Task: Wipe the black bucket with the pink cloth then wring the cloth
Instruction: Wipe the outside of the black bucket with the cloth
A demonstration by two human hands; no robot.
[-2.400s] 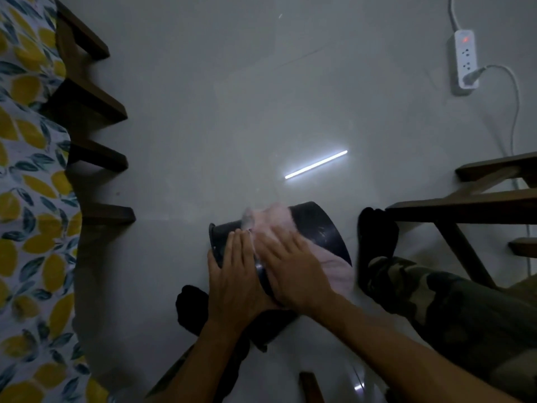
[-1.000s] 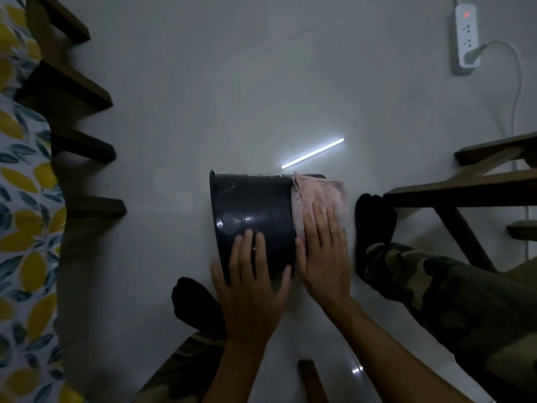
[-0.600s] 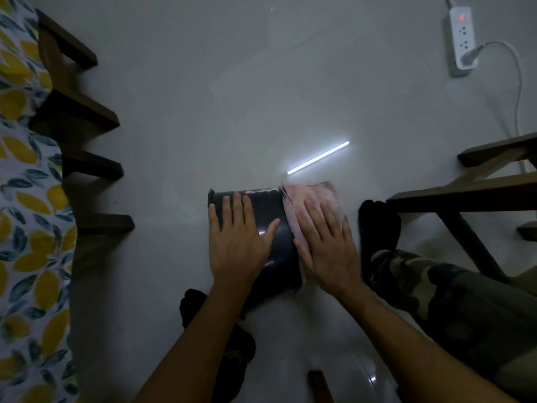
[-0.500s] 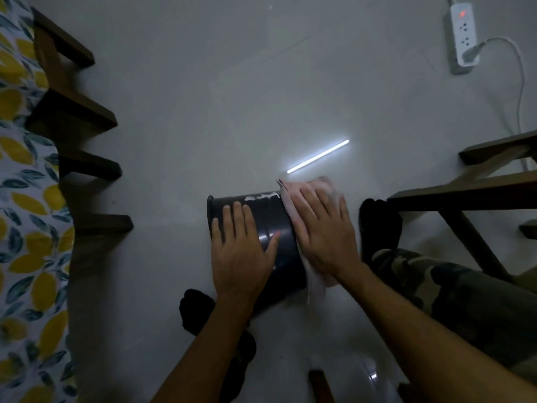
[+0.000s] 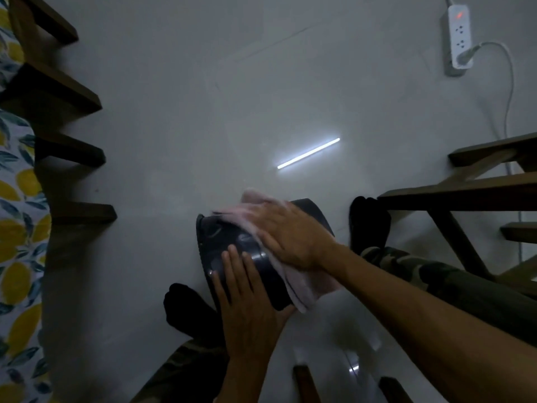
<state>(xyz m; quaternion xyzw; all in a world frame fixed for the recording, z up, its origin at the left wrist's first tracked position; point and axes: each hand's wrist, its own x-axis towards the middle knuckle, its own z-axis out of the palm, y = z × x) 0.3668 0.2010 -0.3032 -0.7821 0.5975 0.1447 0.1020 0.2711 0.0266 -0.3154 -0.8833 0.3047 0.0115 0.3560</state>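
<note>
the right hand lies flat with fingers spread, pressing the pink cloth onto the side of the black bucket, not clenched around anything; the left hand is also open, palm down on the bucket's near side to steady it. the bucket lies tipped on its side on the pale floor between the person's two dark-socked feet. compared with half a second ago, the right hand has swept across from the bucket's right end toward the middle, dragging the cloth over more of the wall, while the left hand has slid back toward the near edge. judging from that, the wiping is still under way and the wringing is not yet begun. around it, dark wooden furniture stands close on the right, more wooden legs and a lemon-print fabric on the left, and a power strip with its cable lies well apart at the far right. the feet and the right-hand furniture leave little room for the bucket to roll.
</note>
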